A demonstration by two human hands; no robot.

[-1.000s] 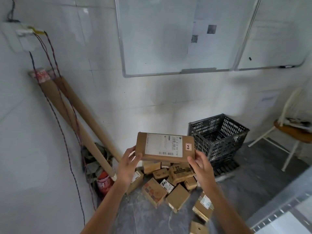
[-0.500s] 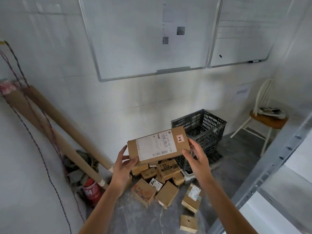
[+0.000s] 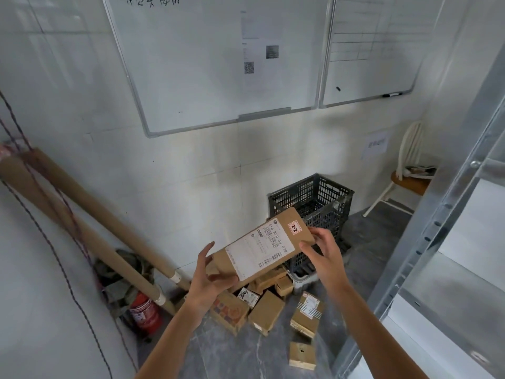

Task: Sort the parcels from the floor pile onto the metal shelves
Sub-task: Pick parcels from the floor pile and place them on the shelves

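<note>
A flat brown cardboard parcel (image 3: pixel 262 244) with a white shipping label and a small red-edged sticker is held up between my two hands, tilted with its right end higher. My left hand (image 3: pixel 210 274) grips its lower left end, thumb on top. My right hand (image 3: pixel 322 253) grips its upper right end. Beneath it, the floor pile of several small brown parcels (image 3: pixel 266 310) lies on the grey floor by the wall. The metal shelves (image 3: pixel 448 242) rise at the right edge of the view.
A dark plastic crate (image 3: pixel 311 198) stands against the wall behind the pile. Long cardboard tubes (image 3: pixel 90 228) lean in the left corner above a red fire extinguisher (image 3: pixel 143 314). A chair (image 3: pixel 410 176) stands at the back right. Whiteboards (image 3: pixel 218 58) hang on the wall.
The view has swung right, bringing the metal shelves further in. The parcel has tilted more steeply, its right end rising, and moved right with both hands.
</note>
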